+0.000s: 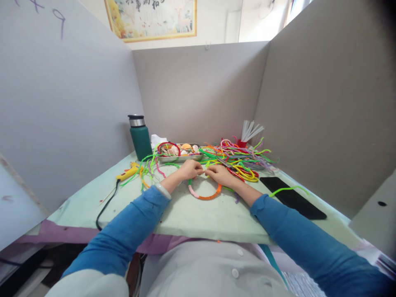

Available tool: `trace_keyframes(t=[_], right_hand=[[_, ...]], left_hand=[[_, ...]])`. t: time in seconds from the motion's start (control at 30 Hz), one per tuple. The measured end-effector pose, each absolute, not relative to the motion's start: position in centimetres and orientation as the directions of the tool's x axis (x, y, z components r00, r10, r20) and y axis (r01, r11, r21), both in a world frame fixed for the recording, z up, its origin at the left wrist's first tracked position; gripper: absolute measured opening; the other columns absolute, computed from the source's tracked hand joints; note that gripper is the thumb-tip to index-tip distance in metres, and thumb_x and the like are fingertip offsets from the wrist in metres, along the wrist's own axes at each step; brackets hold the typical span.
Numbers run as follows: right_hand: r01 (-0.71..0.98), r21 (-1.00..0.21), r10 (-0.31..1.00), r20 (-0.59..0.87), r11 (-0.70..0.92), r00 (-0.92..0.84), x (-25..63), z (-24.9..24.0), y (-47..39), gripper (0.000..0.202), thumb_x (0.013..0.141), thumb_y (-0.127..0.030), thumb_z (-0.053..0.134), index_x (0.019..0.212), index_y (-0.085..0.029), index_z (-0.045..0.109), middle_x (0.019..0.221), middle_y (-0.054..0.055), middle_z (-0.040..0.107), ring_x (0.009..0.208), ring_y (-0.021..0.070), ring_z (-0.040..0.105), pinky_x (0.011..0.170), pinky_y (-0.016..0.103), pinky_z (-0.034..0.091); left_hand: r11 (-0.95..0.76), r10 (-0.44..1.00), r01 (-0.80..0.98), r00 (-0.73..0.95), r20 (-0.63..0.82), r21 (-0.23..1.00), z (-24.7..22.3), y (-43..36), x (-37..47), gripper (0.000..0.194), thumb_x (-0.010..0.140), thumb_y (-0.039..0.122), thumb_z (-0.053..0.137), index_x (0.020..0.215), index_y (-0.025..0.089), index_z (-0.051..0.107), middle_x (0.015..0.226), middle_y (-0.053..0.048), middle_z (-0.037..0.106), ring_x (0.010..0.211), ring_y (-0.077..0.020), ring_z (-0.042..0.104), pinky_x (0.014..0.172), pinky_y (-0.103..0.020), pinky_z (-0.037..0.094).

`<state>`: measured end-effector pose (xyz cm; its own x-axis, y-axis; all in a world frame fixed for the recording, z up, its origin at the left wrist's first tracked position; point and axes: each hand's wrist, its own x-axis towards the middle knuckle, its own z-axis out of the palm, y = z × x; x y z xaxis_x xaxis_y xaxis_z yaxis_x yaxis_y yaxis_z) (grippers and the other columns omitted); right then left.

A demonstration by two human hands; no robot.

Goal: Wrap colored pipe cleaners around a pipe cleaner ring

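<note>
A ring point(209, 198) wrapped in green, pink and orange lies on the pale green cloth in front of me. At its far side my left hand point(191, 169) and my right hand point(217, 173) nearly meet, the fingers of each pinched together. Something small and pale shows between the fingertips, too small to name. Part of the ring's far edge is hidden by my hands. Just beyond my right hand, scissors point(225, 163) rest on a heap of coloured pipe cleaners point(244, 159).
A metal tray point(185, 158) of shells stands behind my hands. To the left are a green bottle point(140, 142) and a yellow glue gun point(129, 172) with a black cord. A red cup point(242, 144) holds white sticks; a black slab point(292, 197) lies right. Grey partitions point(201, 90) enclose the table.
</note>
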<state>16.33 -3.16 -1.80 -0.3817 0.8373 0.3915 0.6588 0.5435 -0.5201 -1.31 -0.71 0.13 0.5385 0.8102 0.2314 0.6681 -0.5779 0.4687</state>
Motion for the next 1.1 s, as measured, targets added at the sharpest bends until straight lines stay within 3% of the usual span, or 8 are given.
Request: trace_keyframes(t=[1.1], right_hand=[[0.672, -0.506, 0.839, 0.388, 0.541, -0.383, 16.27, -1.85, -3.23, 0.03, 0.081, -0.033, 0.045, 0.065, -0.013, 0.06, 0.057, 0.0, 0.052, 0.055, 0.0088, 0.042, 0.05, 0.022, 0.024]], left_hand=[[-0.567, 0.812, 0.68, 0.558, 0.173, 0.466, 0.42, -0.98, -1.3, 0.031, 0.074, 0.036, 0.048, 0.071, 0.011, 0.064, 0.051, -0.001, 0.058, 0.044, -0.0097, 0.052, 0.048, -0.019, 0.037]])
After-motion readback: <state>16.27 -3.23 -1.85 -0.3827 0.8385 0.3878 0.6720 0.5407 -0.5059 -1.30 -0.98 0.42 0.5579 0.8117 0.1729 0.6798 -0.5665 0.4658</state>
